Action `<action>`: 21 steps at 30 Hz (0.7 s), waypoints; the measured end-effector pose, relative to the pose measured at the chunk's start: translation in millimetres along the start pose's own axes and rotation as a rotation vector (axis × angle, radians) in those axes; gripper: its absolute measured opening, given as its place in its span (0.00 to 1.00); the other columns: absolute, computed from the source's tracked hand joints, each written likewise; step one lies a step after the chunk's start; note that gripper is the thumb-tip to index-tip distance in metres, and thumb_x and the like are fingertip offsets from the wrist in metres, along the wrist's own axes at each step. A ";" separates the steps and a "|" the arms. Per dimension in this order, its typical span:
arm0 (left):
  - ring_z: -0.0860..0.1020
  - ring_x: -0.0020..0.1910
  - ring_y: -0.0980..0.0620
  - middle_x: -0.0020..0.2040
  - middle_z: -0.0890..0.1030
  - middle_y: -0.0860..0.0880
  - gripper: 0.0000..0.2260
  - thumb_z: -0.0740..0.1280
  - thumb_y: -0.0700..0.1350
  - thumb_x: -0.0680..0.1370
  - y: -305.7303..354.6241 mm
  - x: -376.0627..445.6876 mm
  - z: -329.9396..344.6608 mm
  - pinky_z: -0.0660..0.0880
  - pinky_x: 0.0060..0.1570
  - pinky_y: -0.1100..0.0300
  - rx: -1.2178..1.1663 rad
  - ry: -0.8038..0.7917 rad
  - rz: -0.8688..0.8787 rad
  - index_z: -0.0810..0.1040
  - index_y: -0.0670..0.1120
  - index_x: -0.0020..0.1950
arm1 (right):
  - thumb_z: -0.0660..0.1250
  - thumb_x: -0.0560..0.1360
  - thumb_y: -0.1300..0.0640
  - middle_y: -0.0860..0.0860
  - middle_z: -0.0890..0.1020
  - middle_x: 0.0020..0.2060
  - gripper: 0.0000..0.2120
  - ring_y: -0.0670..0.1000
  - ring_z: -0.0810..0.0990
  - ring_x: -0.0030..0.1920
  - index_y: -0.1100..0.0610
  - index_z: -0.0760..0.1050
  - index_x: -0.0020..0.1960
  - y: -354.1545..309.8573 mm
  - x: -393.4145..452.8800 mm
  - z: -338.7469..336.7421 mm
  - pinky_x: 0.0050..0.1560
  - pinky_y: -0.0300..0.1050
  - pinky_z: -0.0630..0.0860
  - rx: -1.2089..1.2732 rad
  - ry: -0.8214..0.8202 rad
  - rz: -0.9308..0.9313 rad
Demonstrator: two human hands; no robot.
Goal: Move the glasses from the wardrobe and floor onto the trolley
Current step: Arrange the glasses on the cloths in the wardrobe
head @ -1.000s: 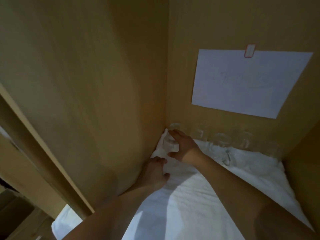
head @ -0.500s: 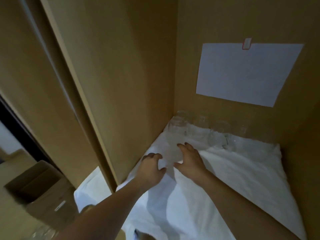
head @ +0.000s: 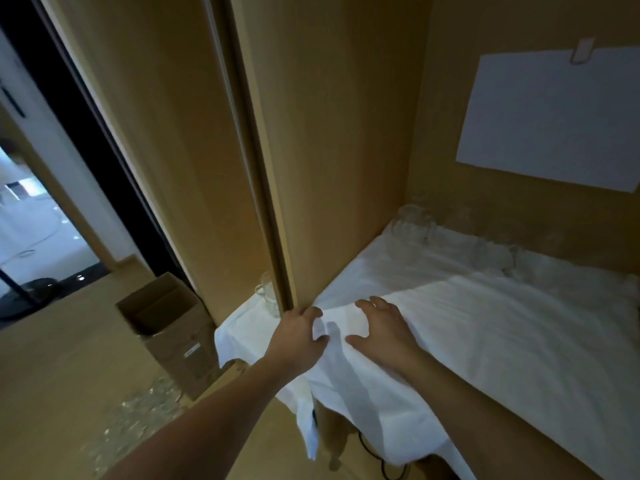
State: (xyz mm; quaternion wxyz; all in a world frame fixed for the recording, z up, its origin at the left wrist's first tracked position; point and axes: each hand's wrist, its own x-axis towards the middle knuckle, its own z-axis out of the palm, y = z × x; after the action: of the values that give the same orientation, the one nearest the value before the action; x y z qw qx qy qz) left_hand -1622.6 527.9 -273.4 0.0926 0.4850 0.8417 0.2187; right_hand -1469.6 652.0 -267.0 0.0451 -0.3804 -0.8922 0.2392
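A: Item one, wardrobe [head: 346, 133] shelf under a white cloth [head: 502, 341]?
B: Yes. A row of glasses [head: 414, 221] at one o'clock against the back wall, blurred; the count can't be told.
A: Hands?
B: Both have pulled back from the glasses to the shelf's front edge. Left hand [head: 299, 336] and right hand [head: 379, 332] hover with fingers loosely spread, holding nothing visible.
A: Smaller items?
B: One glass mug [head: 266, 296] at eleven o'clock, now in view beyond the door edge.
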 end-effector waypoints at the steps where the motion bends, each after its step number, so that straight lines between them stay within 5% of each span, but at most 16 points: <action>1: 0.74 0.65 0.48 0.68 0.77 0.52 0.21 0.70 0.55 0.78 -5.4 -2.1 -4.3 0.73 0.62 0.58 -0.004 0.007 -0.001 0.74 0.52 0.70 | 0.70 0.75 0.40 0.53 0.61 0.78 0.37 0.57 0.60 0.77 0.50 0.60 0.79 -6.4 -1.0 4.1 0.74 0.49 0.61 -0.012 -0.005 -0.003; 21: 0.71 0.68 0.46 0.71 0.72 0.47 0.27 0.69 0.55 0.79 -204.1 -62.1 -94.3 0.73 0.62 0.53 -0.009 -0.080 -0.025 0.68 0.49 0.75 | 0.69 0.75 0.39 0.52 0.66 0.76 0.36 0.56 0.62 0.75 0.49 0.61 0.78 -192.1 -20.1 112.0 0.71 0.51 0.68 -0.099 -0.033 0.061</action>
State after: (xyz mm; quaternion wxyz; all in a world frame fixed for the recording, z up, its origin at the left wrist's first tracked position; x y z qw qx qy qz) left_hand -1783.8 359.9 -286.7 0.1313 0.4823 0.8422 0.2018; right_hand -1610.9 479.4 -275.2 0.0044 -0.4050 -0.8916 0.2024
